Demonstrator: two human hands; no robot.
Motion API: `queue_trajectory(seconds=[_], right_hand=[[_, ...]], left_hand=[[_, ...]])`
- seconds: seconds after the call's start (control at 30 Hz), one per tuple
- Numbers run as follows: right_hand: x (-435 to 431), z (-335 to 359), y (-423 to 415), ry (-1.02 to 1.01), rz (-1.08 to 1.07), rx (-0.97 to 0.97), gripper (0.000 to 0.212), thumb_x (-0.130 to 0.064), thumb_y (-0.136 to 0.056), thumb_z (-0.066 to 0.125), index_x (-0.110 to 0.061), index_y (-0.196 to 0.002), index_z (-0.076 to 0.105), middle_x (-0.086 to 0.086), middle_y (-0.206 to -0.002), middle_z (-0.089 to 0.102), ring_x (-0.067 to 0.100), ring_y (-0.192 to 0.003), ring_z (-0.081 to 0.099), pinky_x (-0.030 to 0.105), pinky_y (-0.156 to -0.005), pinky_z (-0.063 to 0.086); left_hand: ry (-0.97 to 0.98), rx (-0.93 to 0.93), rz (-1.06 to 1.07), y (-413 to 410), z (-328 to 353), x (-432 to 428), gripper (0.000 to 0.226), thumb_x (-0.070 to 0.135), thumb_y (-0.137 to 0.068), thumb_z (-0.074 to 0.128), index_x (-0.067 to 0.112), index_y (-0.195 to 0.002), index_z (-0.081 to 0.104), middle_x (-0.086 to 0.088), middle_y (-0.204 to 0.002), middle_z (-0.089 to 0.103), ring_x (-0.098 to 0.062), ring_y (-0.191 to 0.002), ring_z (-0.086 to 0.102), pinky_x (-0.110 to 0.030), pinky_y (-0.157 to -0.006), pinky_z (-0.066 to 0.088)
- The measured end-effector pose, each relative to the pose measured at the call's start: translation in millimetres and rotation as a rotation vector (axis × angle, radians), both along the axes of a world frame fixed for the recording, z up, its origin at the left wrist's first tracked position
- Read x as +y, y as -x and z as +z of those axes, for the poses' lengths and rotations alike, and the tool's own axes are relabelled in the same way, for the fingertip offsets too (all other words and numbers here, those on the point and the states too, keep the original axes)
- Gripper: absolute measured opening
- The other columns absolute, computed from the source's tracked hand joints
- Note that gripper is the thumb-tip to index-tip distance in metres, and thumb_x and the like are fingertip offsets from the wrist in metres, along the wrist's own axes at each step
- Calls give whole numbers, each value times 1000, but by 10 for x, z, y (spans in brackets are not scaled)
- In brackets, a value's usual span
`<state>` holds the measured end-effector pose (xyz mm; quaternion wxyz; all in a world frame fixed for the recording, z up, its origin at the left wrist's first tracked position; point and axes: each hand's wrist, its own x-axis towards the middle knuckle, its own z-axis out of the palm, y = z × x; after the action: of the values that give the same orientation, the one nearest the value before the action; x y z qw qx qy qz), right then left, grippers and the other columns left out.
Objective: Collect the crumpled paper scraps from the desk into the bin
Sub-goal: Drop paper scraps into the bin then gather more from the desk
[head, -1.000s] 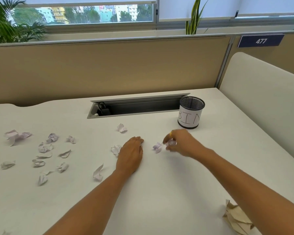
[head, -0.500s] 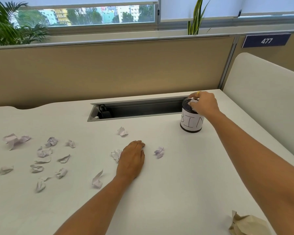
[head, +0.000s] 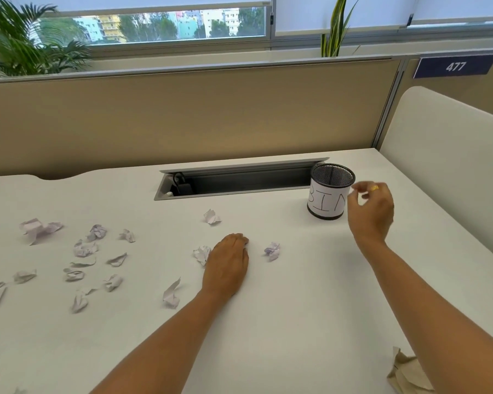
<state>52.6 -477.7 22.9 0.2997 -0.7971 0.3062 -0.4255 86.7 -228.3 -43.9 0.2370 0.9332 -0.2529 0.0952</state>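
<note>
1. Right hand [head: 370,211] hangs above the surface [head: 296,322], just right of the bin [head: 330,194], its fingers loosely curled and grasping nothing
2. Left hand [head: 227,264] lies flat on the surface, palm down, released; a scrap [head: 202,254] lies against its left edge
3. A second scrap [head: 272,250] lies near its right side, and a third scrap [head: 212,216] beyond its fingertips
4. Most scraps [head: 83,248] lie scattered at the left, well apart from the bin
5. A brown wad [head: 407,373] sits at the near right

A sign [head: 454,66] (477) hangs beyond the open cable trough [head: 239,182].
</note>
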Motion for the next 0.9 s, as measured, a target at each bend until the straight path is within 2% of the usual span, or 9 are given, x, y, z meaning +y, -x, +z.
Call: queue_trajectory(seconds=[0.1,0.17,0.23,0.33,0.4,0.47,0.7,0.8,0.9], right_hand=[[-2,-271,159,-37,62,214,20,-14,-88,57,-8,-105,64,16,-116,58,34,-110,52,43,-88,45],[20,-414,264,-52,114,390,29,-22,-89,57,-11,-115,60,14,-127,52,34,-121,44,47,-98,39],[58,-537,355,0,157,532,38,-31,-90,55,-12,-124,54,11,-135,47,31,-129,39,47,-104,32],[92,-659,409,143,192,643,46,-41,-92,48,-14,-129,51,7,-142,43,24,-135,34,45,-111,23],[100,-679,405,194,195,675,48,-44,-93,44,-15,-131,50,5,-143,43,22,-135,33,46,-112,22],[109,-686,399,224,190,687,48,-46,-93,43,-16,-130,50,4,-142,44,22,-135,34,48,-111,24],[106,-694,383,252,181,684,48,-48,-93,42,-16,-128,50,3,-139,47,22,-132,37,48,-108,25],[106,-695,372,255,183,692,47,-47,-93,42,-16,-128,51,3,-138,48,23,-130,37,47,-108,26],[85,-692,364,253,186,682,45,-46,-93,43,-17,-126,52,1,-135,50,23,-128,39,46,-107,27]], left_hand=[[-52,-41,39,99,12,24,32,12,-93,40,9,-121,55,-7,-135,53,-20,-132,42,-36,-115,23],[-103,-139,121,180,7,64,30,15,-90,49,11,-119,58,-9,-137,52,-26,-135,40,-47,-117,20],[-138,-174,247,230,5,130,39,28,-90,51,14,-126,52,-12,-146,42,-31,-141,29,-49,-117,13],[-81,48,373,202,-11,225,63,52,-91,37,18,-143,25,-12,-158,8,-35,-146,0,-46,-120,1],[-35,164,373,181,-11,227,73,60,-88,35,20,-146,15,-10,-159,-1,-37,-145,-1,-45,-120,3],[0,246,335,186,5,182,76,63,-87,36,21,-146,13,-8,-159,-1,-36,-145,3,-44,-120,8],[41,302,-11,219,70,-211,69,48,-90,47,19,-145,17,-2,-158,12,-17,-146,13,-34,-119,13],[18,323,-144,222,100,-369,55,32,-94,46,19,-143,24,-3,-157,17,-17,-144,17,-33,-119,17],[-26,319,-198,230,92,-442,42,19,-98,37,17,-140,35,-5,-154,25,-18,-142,24,-31,-117,22]])
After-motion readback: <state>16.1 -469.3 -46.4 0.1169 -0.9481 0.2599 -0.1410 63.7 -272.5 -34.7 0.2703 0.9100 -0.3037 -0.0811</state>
